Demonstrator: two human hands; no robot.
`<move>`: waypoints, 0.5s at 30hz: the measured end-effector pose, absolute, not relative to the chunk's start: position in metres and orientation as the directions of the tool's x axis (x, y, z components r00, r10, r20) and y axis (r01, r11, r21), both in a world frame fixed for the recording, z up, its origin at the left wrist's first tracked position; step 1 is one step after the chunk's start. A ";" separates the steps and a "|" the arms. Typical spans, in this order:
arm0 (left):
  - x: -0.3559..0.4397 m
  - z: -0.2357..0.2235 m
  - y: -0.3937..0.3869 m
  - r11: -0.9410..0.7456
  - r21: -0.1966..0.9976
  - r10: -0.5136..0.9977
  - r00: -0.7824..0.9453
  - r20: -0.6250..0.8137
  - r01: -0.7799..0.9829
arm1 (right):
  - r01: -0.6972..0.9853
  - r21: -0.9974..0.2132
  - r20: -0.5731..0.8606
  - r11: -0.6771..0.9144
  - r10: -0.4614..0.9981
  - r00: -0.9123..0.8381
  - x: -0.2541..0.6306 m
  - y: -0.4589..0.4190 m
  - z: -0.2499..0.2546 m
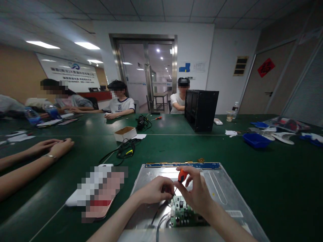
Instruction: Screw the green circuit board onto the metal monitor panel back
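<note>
A flat silver metal panel (222,191) lies on the green table in front of me, with a blue strip (181,165) along its far edge and a small green circuit board (183,215) near its front. My right hand (195,191) is closed round an orange-handled screwdriver (182,175), its tip pointing down at the board. Beside it, my left hand (155,190) is pinched at the screwdriver's shaft just above the board. Dark cables (157,220) run off the board towards me.
A blurred flat object (98,191) lies left of the panel. Another person's forearms (32,158) rest at the left. Further off are a small cardboard box (124,133), tangled cables (126,149), a black computer case (201,109), a blue tray (255,139) and three seated people.
</note>
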State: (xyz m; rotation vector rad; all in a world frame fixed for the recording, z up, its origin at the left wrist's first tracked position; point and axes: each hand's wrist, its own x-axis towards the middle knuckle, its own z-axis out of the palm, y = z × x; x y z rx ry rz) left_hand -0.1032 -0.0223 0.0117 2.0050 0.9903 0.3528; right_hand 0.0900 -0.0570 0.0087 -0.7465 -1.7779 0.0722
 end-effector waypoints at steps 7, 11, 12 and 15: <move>-0.103 0.013 -0.022 -0.313 0.814 0.741 0.662 -0.112 0.489 | 0.397 -0.391 0.855 0.831 0.487 -0.179 0.091 -0.055 0.014; -0.102 0.015 -0.023 -0.327 0.802 0.751 0.652 -0.100 0.500 | 0.423 -0.391 0.849 0.817 0.498 -0.178 0.091 -0.056 0.018; -0.102 0.014 -0.024 -0.328 0.799 0.753 0.650 -0.101 0.504 | 0.418 -0.395 0.845 0.818 0.502 -0.183 0.091 -0.056 0.019; -0.103 0.012 -0.023 -0.316 0.806 0.749 0.653 -0.112 0.500 | 0.395 -0.402 0.838 0.826 0.506 -0.204 0.091 -0.058 0.021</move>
